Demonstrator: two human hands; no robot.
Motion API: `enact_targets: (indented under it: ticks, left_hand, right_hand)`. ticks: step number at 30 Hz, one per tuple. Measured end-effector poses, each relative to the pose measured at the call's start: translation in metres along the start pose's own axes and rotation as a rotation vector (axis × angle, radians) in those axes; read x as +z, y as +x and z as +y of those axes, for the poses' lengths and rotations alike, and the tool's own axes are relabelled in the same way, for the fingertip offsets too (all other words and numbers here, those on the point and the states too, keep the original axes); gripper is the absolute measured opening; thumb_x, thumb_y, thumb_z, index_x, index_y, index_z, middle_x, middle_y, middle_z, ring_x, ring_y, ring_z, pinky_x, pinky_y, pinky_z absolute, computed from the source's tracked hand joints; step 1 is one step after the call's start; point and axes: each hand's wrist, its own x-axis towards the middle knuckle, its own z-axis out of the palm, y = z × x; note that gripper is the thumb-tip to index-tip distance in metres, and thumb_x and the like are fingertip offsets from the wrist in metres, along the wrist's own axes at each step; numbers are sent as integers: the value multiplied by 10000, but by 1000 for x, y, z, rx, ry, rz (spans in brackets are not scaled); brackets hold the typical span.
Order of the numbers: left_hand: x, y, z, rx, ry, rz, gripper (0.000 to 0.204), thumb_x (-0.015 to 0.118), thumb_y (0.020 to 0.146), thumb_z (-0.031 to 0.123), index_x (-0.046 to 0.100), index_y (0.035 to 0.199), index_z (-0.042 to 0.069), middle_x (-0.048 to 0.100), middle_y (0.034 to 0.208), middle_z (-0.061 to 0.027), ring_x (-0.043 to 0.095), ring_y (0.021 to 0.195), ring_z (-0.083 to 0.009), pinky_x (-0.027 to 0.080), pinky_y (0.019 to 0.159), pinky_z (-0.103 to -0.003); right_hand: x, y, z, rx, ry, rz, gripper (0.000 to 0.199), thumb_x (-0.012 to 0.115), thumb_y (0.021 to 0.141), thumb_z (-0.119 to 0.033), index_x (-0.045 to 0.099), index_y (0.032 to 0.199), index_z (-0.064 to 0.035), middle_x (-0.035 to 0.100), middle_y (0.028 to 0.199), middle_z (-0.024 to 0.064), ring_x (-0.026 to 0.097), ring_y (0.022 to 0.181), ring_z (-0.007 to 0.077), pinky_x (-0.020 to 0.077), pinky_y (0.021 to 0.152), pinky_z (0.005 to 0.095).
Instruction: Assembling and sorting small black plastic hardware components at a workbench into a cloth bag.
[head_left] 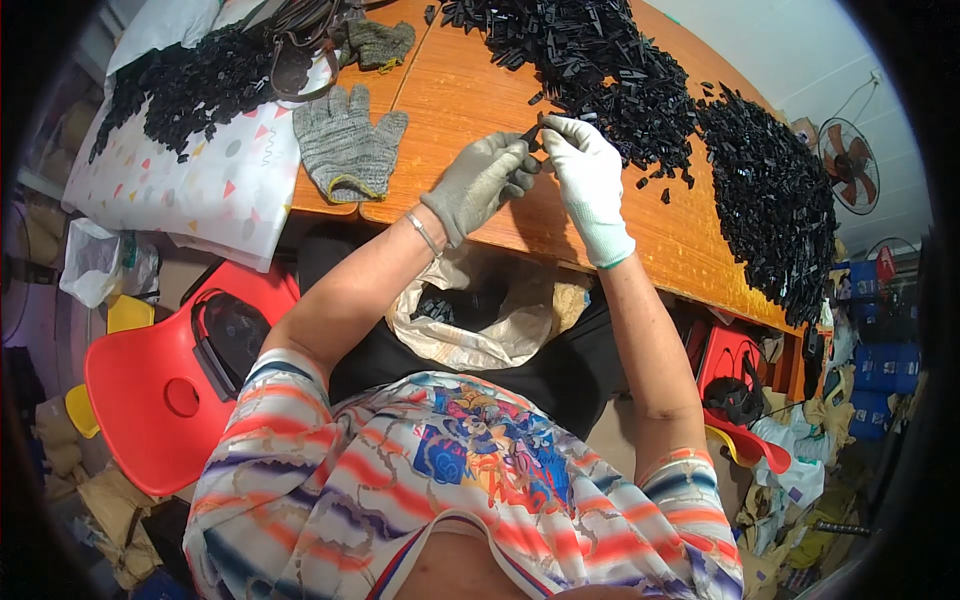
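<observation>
Pinching a slim black piece [533,137] between gloved fingertips, this person's got it up over the glossy, wood-grained orange tabletop [440,100], near the front edge. The left hand [480,188], in a dingy grey-coated glove, is curled mostly closed on it; the right hand [586,175], in clean white knit, has thumb and fingers nipped on it too. Big jagged heap of hard black slivers [610,85] just beyond, plus a nubbly grey knit glove [345,145] lying flat, off left.
</observation>
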Motion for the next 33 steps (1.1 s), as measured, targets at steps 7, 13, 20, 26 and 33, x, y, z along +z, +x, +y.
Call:
enact_targets:
  ticks: [7, 13, 20, 26, 33]
  left_hand:
    - [5, -4, 3, 28, 45, 18, 145, 476, 997, 200, 511, 1007, 59, 570, 846, -5, 501, 663, -38, 428, 570, -166]
    - [8, -1, 1, 51, 79, 22, 160, 480, 994, 205, 511, 1010, 48, 560, 825, -14, 483, 641, -41, 414, 546, -164]
    - [11, -3, 0, 52, 72, 45, 156, 482, 988, 193, 511, 1014, 42, 562, 810, -25, 479, 627, -48, 404, 528, -165]
    - [12, -5, -2, 79, 137, 107, 136, 476, 987, 179, 511, 1008, 50, 550, 785, -23, 467, 599, -46, 386, 499, -166]
    - [19, -9, -2, 154, 352, 189, 160, 475, 983, 171, 532, 983, 21, 516, 713, 4, 444, 592, -34, 358, 497, -169]
  right_hand:
    - [4, -5, 2, -41, -40, -17, 229, 620, 904, -109, 649, 1092, 18, 696, 969, 69, 625, 854, 95, 490, 764, 225]
    - [3, -1, 0, -42, -34, 43, 228, 616, 907, -115, 648, 1091, 16, 690, 965, 57, 613, 833, 86, 486, 747, 220]
    - [1, -4, -2, -50, -30, 13, 224, 613, 907, -117, 649, 1089, 9, 691, 924, 54, 614, 818, 90, 490, 736, 227]
    - [3, -7, -5, -117, -254, 20, 174, 626, 890, -144, 661, 1005, -18, 700, 918, 98, 664, 789, 171, 508, 719, 278]
    - [-2, -5, -1, -629, -865, 62, 141, 650, 838, -172, 630, 943, -80, 664, 828, 137, 656, 727, 322, 518, 634, 383]
